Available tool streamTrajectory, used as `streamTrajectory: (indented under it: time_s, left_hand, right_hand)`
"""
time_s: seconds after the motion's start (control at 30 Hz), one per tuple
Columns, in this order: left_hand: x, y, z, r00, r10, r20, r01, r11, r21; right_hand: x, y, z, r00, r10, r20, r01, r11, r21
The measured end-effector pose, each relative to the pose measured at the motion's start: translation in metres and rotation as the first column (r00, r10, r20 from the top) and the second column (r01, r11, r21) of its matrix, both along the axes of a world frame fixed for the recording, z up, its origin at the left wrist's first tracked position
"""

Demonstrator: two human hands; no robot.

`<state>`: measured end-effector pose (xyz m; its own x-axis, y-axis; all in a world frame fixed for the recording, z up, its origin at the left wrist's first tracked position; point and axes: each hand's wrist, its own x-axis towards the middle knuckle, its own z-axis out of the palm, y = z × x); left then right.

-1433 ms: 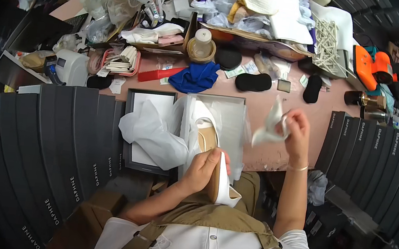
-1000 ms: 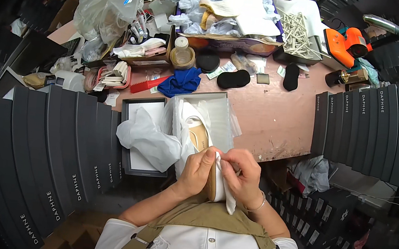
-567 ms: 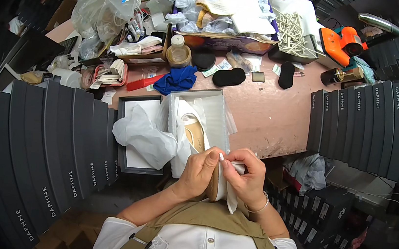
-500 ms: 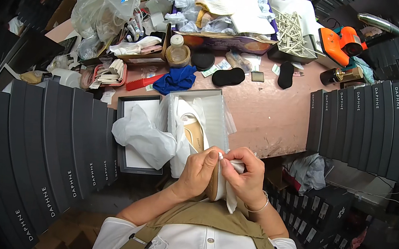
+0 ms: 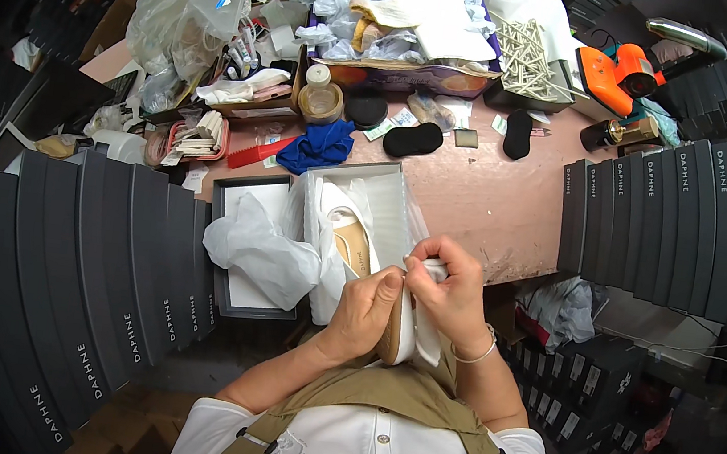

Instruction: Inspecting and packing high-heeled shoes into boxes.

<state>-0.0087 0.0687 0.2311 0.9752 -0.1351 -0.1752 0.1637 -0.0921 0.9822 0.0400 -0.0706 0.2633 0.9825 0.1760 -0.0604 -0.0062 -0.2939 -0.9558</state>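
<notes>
My left hand [image 5: 361, 315] is closed around a white shoe [image 5: 404, 344] with a tan insole, held upright close to my apron. Just above the shoe, my right hand [image 5: 452, 295] pinches a white cloth [image 5: 428, 340], whose loose end hangs down beside the shoe. The fingers hide much of the shoe's upper part. In front of my hands, a grey shoe box [image 5: 403, 197] stands open, and in it a second white shoe [image 5: 350, 234] lies among white paper.
Left of the box lies its dark lid [image 5: 240, 306] with crumpled tissue paper [image 5: 262, 247]. Dark shoe boxes stand in rows at left [image 5: 88, 285] and right [image 5: 661, 216]. Farther back are a blue cloth [image 5: 317, 146], a bottle [image 5: 319, 101], black pads [image 5: 414, 140] and an orange tool [image 5: 609, 80].
My right hand has lifted slightly up and away from my left, drawing the cloth with it. The left hand keeps the shoe in nearly the same place.
</notes>
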Motion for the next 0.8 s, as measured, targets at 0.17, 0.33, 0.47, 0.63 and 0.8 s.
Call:
streamTrajectory:
  time_s: [0.17,0.33,0.47,0.63,0.8]
  left_hand:
    - [0.002,0.003,-0.009,0.995,0.063,-0.078,-0.076,0.98,-0.185]
    - [0.005,0.006,-0.001,0.996,0.081,-0.035,-0.084,0.99,-0.11]
    - [0.003,0.007,-0.002,0.996,0.071,-0.046,-0.073,0.996,-0.05]
    - [0.003,0.006,-0.006,0.997,0.082,-0.004,-0.082,0.994,-0.075]
    - [0.004,0.007,-0.008,0.995,0.099,0.002,-0.098,0.988,-0.117]
  right_hand:
    - [-0.005,-0.012,0.0,0.996,-0.014,-0.083,0.023,0.994,0.107]
    - [-0.019,-0.008,-0.003,1.0,0.013,0.012,-0.013,0.999,0.035]
    - [-0.018,-0.001,0.001,0.99,0.04,0.137,-0.039,0.999,-0.012]
    - [-0.015,0.004,-0.004,0.937,0.11,0.333,-0.079,0.991,-0.105]
    - [-0.019,0.007,-0.005,0.861,0.169,0.479,-0.075,0.975,-0.209]
